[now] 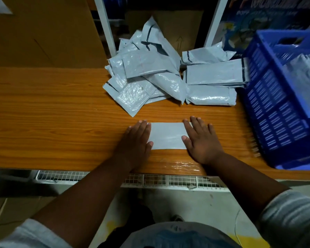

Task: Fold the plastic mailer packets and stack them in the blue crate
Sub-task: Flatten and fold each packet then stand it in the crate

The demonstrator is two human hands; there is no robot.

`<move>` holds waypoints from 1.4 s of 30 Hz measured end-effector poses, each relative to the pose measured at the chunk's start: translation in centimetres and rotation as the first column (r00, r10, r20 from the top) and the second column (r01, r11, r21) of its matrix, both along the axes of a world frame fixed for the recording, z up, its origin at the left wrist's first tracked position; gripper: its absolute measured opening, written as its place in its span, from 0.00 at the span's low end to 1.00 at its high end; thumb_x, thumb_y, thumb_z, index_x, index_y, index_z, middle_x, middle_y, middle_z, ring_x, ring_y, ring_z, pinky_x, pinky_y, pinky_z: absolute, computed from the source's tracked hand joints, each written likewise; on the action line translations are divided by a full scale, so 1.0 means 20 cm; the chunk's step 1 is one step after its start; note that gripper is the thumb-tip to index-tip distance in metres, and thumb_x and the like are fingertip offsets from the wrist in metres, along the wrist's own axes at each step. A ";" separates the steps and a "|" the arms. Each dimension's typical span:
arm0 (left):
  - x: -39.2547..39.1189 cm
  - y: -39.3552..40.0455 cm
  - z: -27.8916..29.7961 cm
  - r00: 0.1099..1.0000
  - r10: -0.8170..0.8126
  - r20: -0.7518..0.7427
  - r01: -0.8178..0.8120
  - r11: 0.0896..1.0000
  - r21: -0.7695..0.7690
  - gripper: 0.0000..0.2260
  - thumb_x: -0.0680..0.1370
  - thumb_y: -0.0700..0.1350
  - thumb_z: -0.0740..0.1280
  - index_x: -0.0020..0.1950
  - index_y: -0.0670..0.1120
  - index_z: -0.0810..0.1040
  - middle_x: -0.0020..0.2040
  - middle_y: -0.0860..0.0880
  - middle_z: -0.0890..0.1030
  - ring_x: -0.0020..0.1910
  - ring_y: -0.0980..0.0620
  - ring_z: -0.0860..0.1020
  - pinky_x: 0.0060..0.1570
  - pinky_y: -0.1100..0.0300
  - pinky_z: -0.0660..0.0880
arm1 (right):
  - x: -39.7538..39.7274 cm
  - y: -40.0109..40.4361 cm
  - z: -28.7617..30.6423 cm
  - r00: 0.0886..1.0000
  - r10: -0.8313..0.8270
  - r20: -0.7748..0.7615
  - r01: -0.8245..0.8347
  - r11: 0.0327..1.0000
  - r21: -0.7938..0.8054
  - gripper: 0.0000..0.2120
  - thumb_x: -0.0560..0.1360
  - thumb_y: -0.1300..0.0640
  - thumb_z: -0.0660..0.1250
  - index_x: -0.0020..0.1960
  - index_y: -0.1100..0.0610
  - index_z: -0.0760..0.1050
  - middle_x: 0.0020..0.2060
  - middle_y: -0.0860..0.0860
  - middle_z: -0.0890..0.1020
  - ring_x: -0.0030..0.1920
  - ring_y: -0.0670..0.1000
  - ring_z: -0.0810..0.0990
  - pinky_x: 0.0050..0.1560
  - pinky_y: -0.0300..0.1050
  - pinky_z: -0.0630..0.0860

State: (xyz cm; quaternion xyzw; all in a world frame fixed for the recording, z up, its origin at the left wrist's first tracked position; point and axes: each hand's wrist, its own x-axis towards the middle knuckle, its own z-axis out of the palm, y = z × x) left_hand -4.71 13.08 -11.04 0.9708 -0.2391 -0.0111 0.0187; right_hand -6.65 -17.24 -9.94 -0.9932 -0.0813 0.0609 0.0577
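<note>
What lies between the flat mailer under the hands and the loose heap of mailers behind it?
Only bare wooden tabletop in the head view. The flat mailer, pressed by the left hand and right hand, lies apart from the heap.

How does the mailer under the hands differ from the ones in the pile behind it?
The flat grey plastic mailer lies alone, smooth, pressed down by the left hand and right hand. The heaped grey mailer pile is crumpled, overlapping, untouched, some showing dark seal strips. Both share grey plastic and the wooden table.
</note>
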 end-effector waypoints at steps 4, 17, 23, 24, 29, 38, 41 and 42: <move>-0.01 0.01 0.04 0.999 0.026 -0.020 -0.026 1.000 -0.004 0.34 0.83 0.59 0.49 0.86 0.43 0.57 0.86 0.41 0.58 0.85 0.40 0.56 0.81 0.35 0.57 | 0.02 -0.19 0.05 0.996 -0.005 -0.085 0.002 1.000 -0.029 0.36 0.86 0.33 0.37 0.87 0.50 0.38 0.87 0.52 0.40 0.86 0.55 0.37 0.83 0.63 0.41; 0.05 -0.11 0.03 0.998 -0.052 -0.041 0.052 0.999 0.011 0.33 0.85 0.58 0.51 0.87 0.43 0.56 0.86 0.41 0.57 0.85 0.40 0.56 0.81 0.35 0.57 | 0.11 0.07 0.04 0.966 0.259 -0.022 -0.259 0.966 0.012 0.34 0.86 0.35 0.47 0.88 0.48 0.48 0.87 0.54 0.52 0.86 0.59 0.49 0.84 0.65 0.50; 0.02 0.10 0.05 0.993 0.095 -0.069 -0.091 0.994 0.051 0.37 0.84 0.64 0.48 0.87 0.43 0.53 0.87 0.41 0.54 0.86 0.39 0.54 0.79 0.30 0.59 | 0.03 -0.25 0.08 0.988 0.080 -0.129 -0.082 0.997 -0.013 0.37 0.85 0.30 0.45 0.88 0.47 0.42 0.87 0.51 0.42 0.86 0.56 0.40 0.84 0.63 0.42; 0.00 0.05 0.09 0.994 0.091 -0.067 -0.089 0.995 0.031 0.36 0.84 0.62 0.50 0.87 0.43 0.53 0.87 0.40 0.54 0.86 0.39 0.54 0.80 0.31 0.59 | 0.06 -0.25 0.11 0.988 0.064 -0.142 -0.065 0.998 0.003 0.37 0.85 0.31 0.47 0.88 0.48 0.44 0.87 0.52 0.44 0.86 0.56 0.41 0.83 0.63 0.42; 0.01 -0.34 0.20 0.998 0.008 -0.068 -0.010 1.000 -0.025 0.33 0.85 0.53 0.61 0.87 0.43 0.56 0.87 0.41 0.55 0.86 0.41 0.54 0.82 0.35 0.56 | 0.15 0.08 0.17 0.977 0.211 0.014 -0.211 0.968 0.137 0.34 0.85 0.39 0.59 0.85 0.54 0.56 0.84 0.56 0.60 0.85 0.59 0.54 0.83 0.64 0.50; 0.01 -0.01 0.05 0.986 0.165 -0.030 -0.166 0.986 -0.005 0.34 0.84 0.64 0.50 0.85 0.45 0.63 0.84 0.40 0.65 0.83 0.38 0.63 0.77 0.31 0.62 | 0.11 -0.12 0.03 0.988 0.156 -0.024 -0.154 0.986 0.064 0.36 0.85 0.31 0.47 0.87 0.46 0.47 0.87 0.50 0.49 0.86 0.55 0.46 0.84 0.62 0.47; -0.01 0.05 0.06 0.980 0.197 -0.043 -0.197 0.980 -0.003 0.37 0.84 0.65 0.48 0.85 0.42 0.61 0.84 0.39 0.63 0.84 0.38 0.61 0.78 0.32 0.62 | 0.10 -0.18 0.10 0.990 0.131 -0.062 -0.126 0.989 0.075 0.38 0.84 0.31 0.53 0.87 0.48 0.50 0.87 0.51 0.51 0.86 0.55 0.48 0.84 0.65 0.46; -0.02 0.03 0.08 0.979 0.198 -0.041 -0.198 0.980 0.001 0.37 0.84 0.65 0.48 0.85 0.42 0.60 0.84 0.38 0.63 0.84 0.38 0.61 0.79 0.33 0.62 | 0.11 -0.17 0.14 0.990 0.134 -0.049 -0.129 0.987 0.098 0.39 0.83 0.31 0.56 0.87 0.49 0.52 0.86 0.52 0.54 0.86 0.56 0.51 0.83 0.67 0.46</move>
